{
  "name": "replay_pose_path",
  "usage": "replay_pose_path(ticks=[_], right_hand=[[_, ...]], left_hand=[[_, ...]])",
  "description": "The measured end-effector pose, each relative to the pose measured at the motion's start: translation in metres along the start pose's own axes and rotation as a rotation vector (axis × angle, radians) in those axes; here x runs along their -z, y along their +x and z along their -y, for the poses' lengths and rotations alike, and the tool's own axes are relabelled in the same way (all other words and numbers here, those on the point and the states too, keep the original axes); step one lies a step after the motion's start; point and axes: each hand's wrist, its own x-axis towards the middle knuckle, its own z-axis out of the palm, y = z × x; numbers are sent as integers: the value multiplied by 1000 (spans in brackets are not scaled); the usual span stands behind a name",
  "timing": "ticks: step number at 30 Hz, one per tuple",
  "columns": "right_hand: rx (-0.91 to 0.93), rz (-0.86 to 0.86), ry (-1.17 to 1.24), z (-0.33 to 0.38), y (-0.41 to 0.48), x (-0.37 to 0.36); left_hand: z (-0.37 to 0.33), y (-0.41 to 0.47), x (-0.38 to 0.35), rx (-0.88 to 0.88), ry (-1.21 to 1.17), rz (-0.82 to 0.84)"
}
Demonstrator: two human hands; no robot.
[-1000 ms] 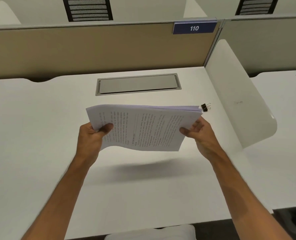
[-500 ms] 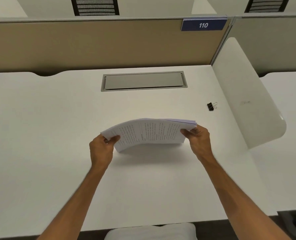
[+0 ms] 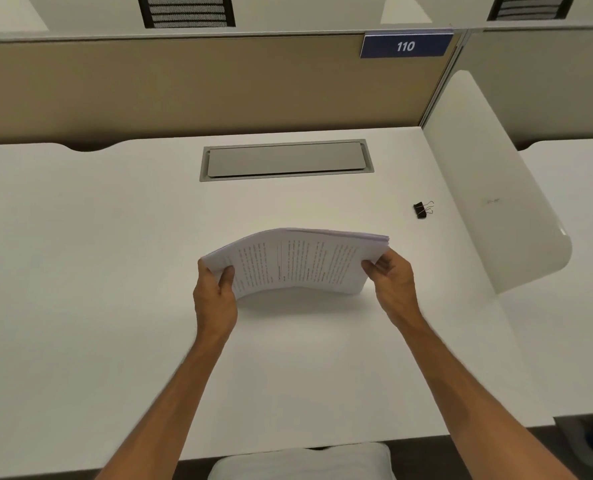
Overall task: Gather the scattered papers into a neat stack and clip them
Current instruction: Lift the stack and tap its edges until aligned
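A stack of printed white papers (image 3: 298, 263) stands on its long edge on the white desk (image 3: 97, 271), bowed upward in the middle. My left hand (image 3: 215, 296) grips the stack's left end, thumb on the front sheet. My right hand (image 3: 393, 282) grips the right end. A small black binder clip (image 3: 421, 209) lies on the desk beyond and to the right of the stack, apart from both hands.
A grey cable hatch (image 3: 286, 160) is set into the desk behind the papers. A tan partition (image 3: 184, 84) with a blue sign "110" (image 3: 405, 46) closes the back. A white curved divider (image 3: 489, 202) stands at the right. The desk's front edge is near my body.
The stack was held up in the air one second ago; both hands have brought it down so its lower edge rests on the desk. The binder clip has not moved.
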Motion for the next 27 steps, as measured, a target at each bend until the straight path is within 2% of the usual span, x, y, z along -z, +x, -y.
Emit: replay_pose_path(ticks=[7, 12, 18, 21, 23, 27], right_hand=[[-15, -68, -85, -4, 1, -2], [-60, -15, -188, -9, 0, -3], [-74, -83, -233, -7, 1, -3], [-95, -43, -177, -4, -3, -3], [-44, -46, -117, 0, -5, -2], [79, -83, 80, 27, -11, -11]], left_hand=[[12, -4, 0, -14, 46, -10], [19, -6, 0, -35, 110, 58], [19, -10, 1, -28, 151, 19], [18, -11, 1, -1, 93, 42], [11, -15, 1, 19, -4, 40], [-20, -23, -1, -14, -190, -76]])
